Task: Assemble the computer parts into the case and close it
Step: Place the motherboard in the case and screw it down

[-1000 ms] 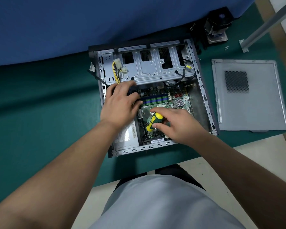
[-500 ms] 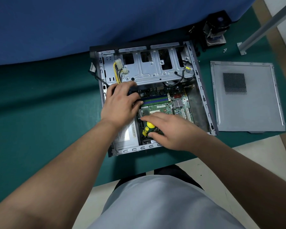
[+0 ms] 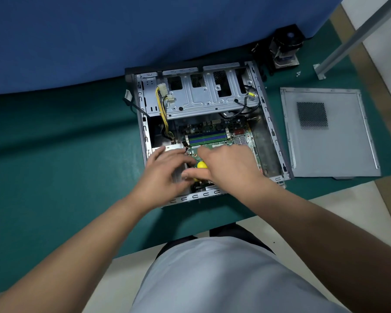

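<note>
Right fingers: curled round the yellow handle of a screwdriver point(image 3: 201, 165), the forefinger stretched forward over the circuit board; only the yellow butt and a bit of the grip show.
Right hand point(image 3: 229, 164): sits over the near half of the open computer case, its back to the camera, hiding the board under it.
Left fingers: loosely spread and blurred; the tips lie close to the screwdriver handle, and I cannot tell whether they touch it or hold anything.
Left hand point(image 3: 167, 171): over the near left corner of the case, above the silver power supply point(image 3: 171, 148), just beside the right hand.
Circuit board point(image 3: 215, 137): green, lying flat in the bottom of the case, with blue and green memory slots beyond the hands.
Computer case point(image 3: 270, 132): lies on its side, open upward, on the green table point(image 3: 54, 166); a grey drive cage fills its far end, yellow wires run down the left side.
Side panel point(image 3: 339, 150): grey, with a mesh vent, flat on the table just beside the right of the case, apart from it.
Cooler fan point(image 3: 286, 48): black, on the table beyond the far right corner of the case.
Blue partition point(image 3: 122, 30): stands behind the table.
</note>
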